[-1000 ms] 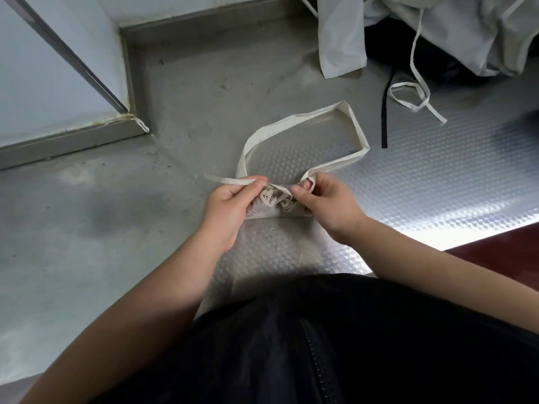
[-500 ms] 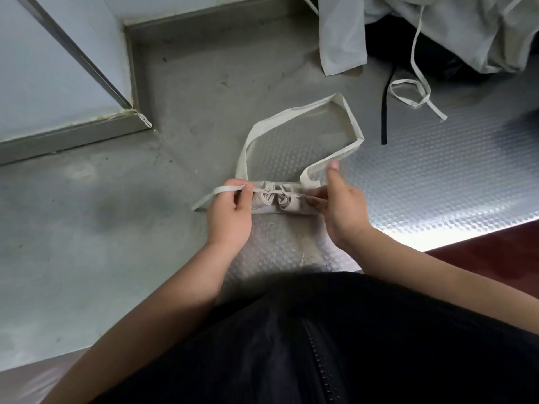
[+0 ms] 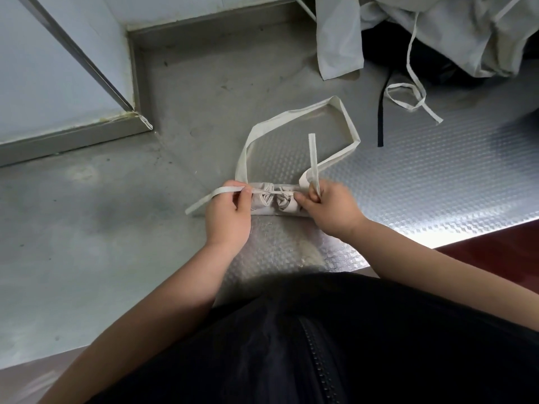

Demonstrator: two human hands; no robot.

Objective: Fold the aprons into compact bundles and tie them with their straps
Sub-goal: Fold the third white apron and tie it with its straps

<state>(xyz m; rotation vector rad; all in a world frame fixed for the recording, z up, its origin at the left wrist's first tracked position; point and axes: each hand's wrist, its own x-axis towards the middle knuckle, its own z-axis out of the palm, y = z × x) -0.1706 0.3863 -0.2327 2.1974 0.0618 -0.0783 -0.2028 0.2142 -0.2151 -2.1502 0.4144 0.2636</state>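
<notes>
Change: Since half a second back the hands have drawn apart, and the right strap end [image 3: 312, 153] now sticks up, pointing away from the person.
Left hand: the left hand [image 3: 229, 211] pinches the left strap end [image 3: 210, 196] between thumb and fingers; its tail trails off leftward onto the metal worktop [image 3: 423, 176].
Right hand: the right hand [image 3: 332, 209] has its fingers curled tight round the right strap end.
Bundle: the rolled apron bundle [image 3: 277, 202] lies on the worktop between the two hands, with a strap cinched across its middle.
Neck loop: the neck loop [image 3: 347, 118] lies flat just beyond the bundle.
Far right: a heap of pale aprons [image 3: 437, 33], with a loose pale strap [image 3: 408, 91] and a black strap [image 3: 380, 123] beside it.
</notes>
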